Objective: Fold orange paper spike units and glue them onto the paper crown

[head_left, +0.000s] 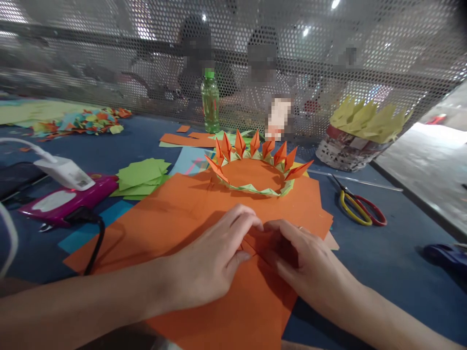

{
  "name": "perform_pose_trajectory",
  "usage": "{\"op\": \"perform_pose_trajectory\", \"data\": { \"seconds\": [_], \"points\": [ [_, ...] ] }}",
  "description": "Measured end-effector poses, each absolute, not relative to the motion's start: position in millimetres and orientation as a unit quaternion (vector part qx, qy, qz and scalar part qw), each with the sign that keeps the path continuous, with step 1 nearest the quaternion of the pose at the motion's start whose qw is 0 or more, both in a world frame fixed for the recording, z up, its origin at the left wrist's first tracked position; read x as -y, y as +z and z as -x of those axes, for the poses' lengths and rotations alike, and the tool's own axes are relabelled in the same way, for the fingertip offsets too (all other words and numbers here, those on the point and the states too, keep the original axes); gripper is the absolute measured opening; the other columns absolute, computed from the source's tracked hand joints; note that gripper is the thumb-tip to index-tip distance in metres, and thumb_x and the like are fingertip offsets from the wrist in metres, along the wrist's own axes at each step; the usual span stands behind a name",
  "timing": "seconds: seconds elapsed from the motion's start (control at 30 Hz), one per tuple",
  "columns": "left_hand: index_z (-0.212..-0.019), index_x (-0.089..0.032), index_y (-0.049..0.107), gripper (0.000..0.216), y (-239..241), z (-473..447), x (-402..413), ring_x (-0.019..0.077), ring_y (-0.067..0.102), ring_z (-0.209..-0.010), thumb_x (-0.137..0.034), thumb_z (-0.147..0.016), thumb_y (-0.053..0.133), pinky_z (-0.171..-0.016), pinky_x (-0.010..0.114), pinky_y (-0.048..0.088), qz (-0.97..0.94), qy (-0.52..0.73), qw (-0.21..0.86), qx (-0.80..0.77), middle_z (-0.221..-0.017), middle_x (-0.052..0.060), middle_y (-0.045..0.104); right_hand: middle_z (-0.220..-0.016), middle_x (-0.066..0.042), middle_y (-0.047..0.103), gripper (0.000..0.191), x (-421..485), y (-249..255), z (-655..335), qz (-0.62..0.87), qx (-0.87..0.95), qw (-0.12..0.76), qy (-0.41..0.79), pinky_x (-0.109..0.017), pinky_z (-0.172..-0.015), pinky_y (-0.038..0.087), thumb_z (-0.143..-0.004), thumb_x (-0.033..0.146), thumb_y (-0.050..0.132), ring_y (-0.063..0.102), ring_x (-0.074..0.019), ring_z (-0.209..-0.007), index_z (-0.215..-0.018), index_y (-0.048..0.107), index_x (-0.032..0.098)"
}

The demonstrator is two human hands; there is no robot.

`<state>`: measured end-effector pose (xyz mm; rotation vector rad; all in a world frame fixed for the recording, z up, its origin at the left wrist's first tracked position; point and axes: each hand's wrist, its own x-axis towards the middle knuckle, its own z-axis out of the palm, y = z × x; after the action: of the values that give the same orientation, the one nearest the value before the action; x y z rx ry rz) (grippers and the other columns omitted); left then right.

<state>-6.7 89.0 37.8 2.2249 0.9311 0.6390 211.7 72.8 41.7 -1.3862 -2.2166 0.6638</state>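
Over a stack of orange paper sheets, my left hand and my right hand meet with bent fingers. Between them lies a small folded piece of orange paper, low against the sheets and partly hidden by the fingers. Both hands press and pinch at it, and its colour blends into the sheet below. Just beyond my fingertips stands a ring-shaped paper crown, its pale green folded band carrying several pointed orange folded pieces.
At the right are scissors with yellow and red handles and a newspaper-covered pot with yellow paper points. Green paper squares, a purple power strip and a white charger lie left. A green-capped bottle stands before a perforated metal screen.
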Motion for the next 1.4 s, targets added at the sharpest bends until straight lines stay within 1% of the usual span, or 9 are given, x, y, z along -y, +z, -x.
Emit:
{"op": "perform_pose_trajectory", "data": {
  "seconds": [0.1, 0.3, 0.4, 0.57, 0.67, 0.8, 0.97, 1.1, 1.4],
  "points": [
    [-0.123, -0.028, 0.043, 0.043, 39, 7, -86, 0.0164, 0.047, -0.125, -0.002, -0.091, 0.049, -0.108, 0.032, 0.043, -0.851, 0.252, 0.300, -0.349, -0.132, 0.003, 0.045, -0.079, 0.006, 0.061, 0.047, -69, 43, -213, 0.482, 0.786, 0.256, 0.291, -0.026, -0.065, 0.046, -0.085, 0.009, 0.052, 0.060, -0.0141, -0.070, -0.128, 0.046, 0.028],
    [-0.114, -0.025, 0.047, 0.033, 44, 6, -78, 0.0163, 0.048, -0.124, -0.003, -0.090, 0.052, -0.109, 0.029, 0.040, -0.870, 0.293, 0.224, -0.327, -0.129, 0.004, 0.047, -0.086, 0.003, 0.064, 0.018, -69, 48, -220, 0.480, 0.765, 0.313, 0.294, -0.024, -0.071, 0.046, -0.094, 0.012, 0.046, 0.060, -0.0119, -0.077, -0.094, 0.059, 0.025],
    [-0.112, -0.025, 0.048, 0.026, 44, 6, -77, 0.0164, 0.051, -0.119, -0.010, -0.092, 0.057, -0.105, 0.028, 0.042, -0.870, 0.303, 0.209, -0.328, -0.125, 0.004, 0.049, -0.094, 0.001, 0.067, 0.019, -69, 49, -221, 0.476, 0.768, 0.321, 0.285, -0.025, -0.078, 0.048, -0.096, 0.015, 0.048, 0.063, -0.0134, -0.086, -0.101, 0.063, 0.026],
    [-0.106, -0.023, 0.047, 0.033, 40, 5, -81, 0.0199, 0.054, -0.104, -0.024, -0.085, 0.073, -0.089, 0.035, 0.047, -0.859, 0.290, 0.179, -0.382, -0.112, 0.002, 0.052, -0.105, 0.002, 0.069, 0.043, -67, 43, -222, 0.434, 0.815, 0.311, 0.225, -0.027, -0.084, 0.045, -0.086, 0.002, 0.049, 0.064, -0.0136, -0.095, -0.116, 0.063, 0.029],
    [-0.098, -0.022, 0.047, 0.040, 39, 4, -84, 0.0224, 0.054, -0.094, -0.032, -0.078, 0.080, -0.079, 0.038, 0.046, -0.858, 0.256, 0.163, -0.415, -0.102, 0.001, 0.053, -0.100, 0.004, 0.072, 0.036, -68, 40, -224, 0.403, 0.849, 0.305, 0.156, -0.031, -0.082, 0.042, -0.092, 0.003, 0.050, 0.064, -0.0135, -0.089, -0.113, 0.064, 0.029],
    [-0.090, -0.021, 0.048, 0.035, 38, 3, -85, 0.0227, 0.054, -0.086, -0.039, -0.082, 0.077, -0.074, 0.038, 0.044, -0.868, 0.228, 0.159, -0.411, -0.092, 0.001, 0.054, -0.098, 0.001, 0.072, 0.029, -68, 40, -227, 0.380, 0.871, 0.294, 0.102, -0.035, -0.084, 0.040, -0.092, 0.005, 0.056, 0.062, -0.0161, -0.088, -0.109, 0.066, 0.026],
    [-0.093, -0.019, 0.055, 0.023, 36, 5, -82, 0.0235, 0.055, -0.092, -0.033, -0.088, 0.073, -0.081, 0.039, 0.043, -0.885, 0.213, 0.160, -0.381, -0.098, 0.003, 0.057, -0.087, 0.000, 0.062, 0.028, -65, 41, -227, 0.388, 0.874, 0.273, 0.106, -0.032, -0.071, 0.038, -0.090, 0.005, 0.059, 0.054, -0.0160, -0.079, -0.101, 0.071, 0.029],
    [-0.094, -0.019, 0.058, 0.004, 36, 5, -80, 0.0208, 0.055, -0.092, -0.021, -0.097, 0.060, -0.083, 0.037, 0.041, -0.896, 0.219, 0.164, -0.350, -0.101, 0.002, 0.059, -0.095, 0.000, 0.063, 0.022, -67, 39, -227, 0.385, 0.872, 0.252, 0.164, -0.030, -0.077, 0.042, -0.094, 0.012, 0.062, 0.055, -0.0159, -0.086, -0.106, 0.069, 0.029],
    [-0.093, -0.017, 0.066, 0.017, 35, 9, -82, 0.0174, 0.052, -0.087, -0.009, -0.099, 0.052, -0.077, 0.034, 0.039, -0.915, 0.249, 0.152, -0.278, -0.098, 0.002, 0.061, -0.094, 0.002, 0.066, 0.010, -74, 35, -232, 0.387, 0.856, 0.262, 0.222, -0.026, -0.079, 0.045, -0.093, 0.014, 0.067, 0.058, -0.0132, -0.088, -0.093, 0.063, 0.023]
  ]
}}
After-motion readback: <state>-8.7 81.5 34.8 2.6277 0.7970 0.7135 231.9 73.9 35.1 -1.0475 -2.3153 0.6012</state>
